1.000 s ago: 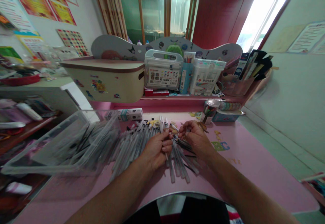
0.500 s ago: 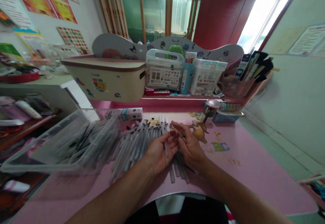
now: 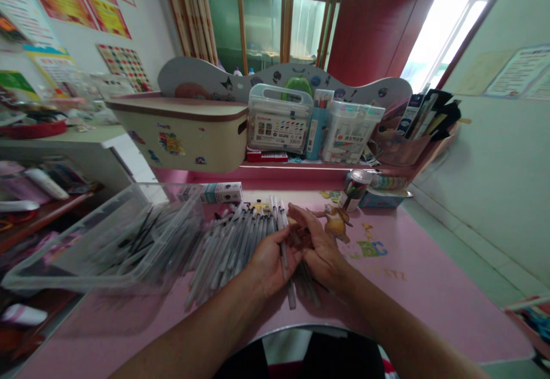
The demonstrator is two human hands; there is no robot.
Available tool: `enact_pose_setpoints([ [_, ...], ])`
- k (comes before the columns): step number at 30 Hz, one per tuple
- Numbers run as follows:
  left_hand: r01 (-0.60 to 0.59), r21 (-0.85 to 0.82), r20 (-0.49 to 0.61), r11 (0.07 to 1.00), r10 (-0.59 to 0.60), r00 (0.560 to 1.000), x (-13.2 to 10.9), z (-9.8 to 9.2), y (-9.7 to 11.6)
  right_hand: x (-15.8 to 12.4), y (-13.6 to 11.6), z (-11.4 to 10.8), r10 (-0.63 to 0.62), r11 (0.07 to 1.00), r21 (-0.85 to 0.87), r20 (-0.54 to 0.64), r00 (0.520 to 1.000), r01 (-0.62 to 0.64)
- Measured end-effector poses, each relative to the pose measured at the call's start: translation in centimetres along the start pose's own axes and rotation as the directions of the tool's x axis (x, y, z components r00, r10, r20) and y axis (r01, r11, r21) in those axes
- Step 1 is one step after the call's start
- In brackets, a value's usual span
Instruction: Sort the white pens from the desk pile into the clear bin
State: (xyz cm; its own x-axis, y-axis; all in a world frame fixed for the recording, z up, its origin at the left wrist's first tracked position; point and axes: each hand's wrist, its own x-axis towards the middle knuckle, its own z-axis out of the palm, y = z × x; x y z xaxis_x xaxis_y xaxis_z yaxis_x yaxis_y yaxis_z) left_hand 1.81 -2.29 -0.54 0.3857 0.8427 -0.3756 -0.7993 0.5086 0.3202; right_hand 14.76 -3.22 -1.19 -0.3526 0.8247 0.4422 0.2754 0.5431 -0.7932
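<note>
A heap of many grey and white pens point(image 3: 232, 241) lies on the pink desk point(image 3: 412, 304). My left hand point(image 3: 270, 261) is curled around a few pens at the right side of the heap, holding them upright-ish along the desk. My right hand point(image 3: 320, 250) presses against the same bundle from the right, its fingers stretched flat along the pens. The two hands touch each other over the bundle. A clear plastic box point(image 3: 107, 241) with more pens in it stands to the left of the heap.
A small brown toy figure point(image 3: 336, 222) stands just right of my hands, with a tin can point(image 3: 354, 188) behind it. A cream storage box point(image 3: 183, 133), marker cases point(image 3: 279, 118) and a pen holder sit on the raised shelf. A small carton point(image 3: 219, 192) lies behind the heap.
My right hand has moved left from the pens at the right and closed in against my left hand. The loose pens on the right are now gathered between both hands.
</note>
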Motion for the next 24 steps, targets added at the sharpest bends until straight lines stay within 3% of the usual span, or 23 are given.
enact_pose_setpoints([
  [5,0.013,0.008,0.019,1.0,-0.013,1.0,-0.1,-0.2,0.0,0.0,-0.2,-0.5,-0.039,0.999,-0.029,0.035,0.999,0.04],
  [10,0.013,0.013,-0.033,1.0,-0.012,0.999,-0.6,0.5,0.3,-0.1,-0.2,-0.7,0.007,0.997,0.081,0.003,1.0,-0.007],
  [14,-0.011,0.083,-0.093,0.997,0.019,0.996,-1.5,1.6,1.9,0.6,0.9,-2.0,0.044,0.995,0.091,-0.187,0.981,-0.028],
  [17,-0.146,0.206,-0.083,0.968,0.166,0.983,-3.2,3.4,4.2,1.6,2.3,-3.7,0.126,0.988,-0.04,-0.337,0.933,-0.148],
  [20,-0.386,0.368,0.052,0.846,0.396,0.917,-6.0,5.6,6.8,2.4,3.3,-5.1,0.146,0.93,-0.287,-0.287,0.947,-0.231],
  [24,-0.613,0.543,0.195,0.574,0.623,0.757,-10.6,5.9,11.3,2.4,3.7,-5.6,0.299,0.759,-0.574,-0.112,0.948,-0.307],
])
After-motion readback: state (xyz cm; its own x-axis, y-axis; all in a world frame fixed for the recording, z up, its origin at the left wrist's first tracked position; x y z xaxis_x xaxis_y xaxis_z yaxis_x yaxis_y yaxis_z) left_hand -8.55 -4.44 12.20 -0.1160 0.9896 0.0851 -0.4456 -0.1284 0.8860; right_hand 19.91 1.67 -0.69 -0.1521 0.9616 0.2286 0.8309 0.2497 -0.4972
